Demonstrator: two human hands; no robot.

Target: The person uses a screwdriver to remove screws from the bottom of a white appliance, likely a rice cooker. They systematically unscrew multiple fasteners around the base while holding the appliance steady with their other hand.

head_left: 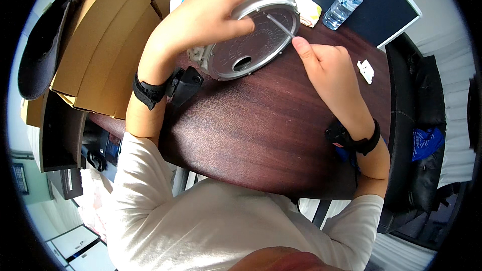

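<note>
A round white appliance (293,7) stands tilted on its side at the far middle of the table. Its dark grey disc (261,45) faces me, with an oval hole low on it and small studs along the pale rim. My left hand (221,7) grips the top of it, fingers spread over the side and thumb across the rim. In my closed right hand (326,60) is a thin metal rod, seemingly a screwdriver (280,25). Its tip meets the disc near the upper rim; the handle is hidden in my fist.
The dark brown table (251,130) has a curved near edge. Cardboard boxes (100,40) and a dark cap (42,55) are at the left. A water bottle (344,6), a folded cloth (306,9) and a small white part (365,72) lie at the right.
</note>
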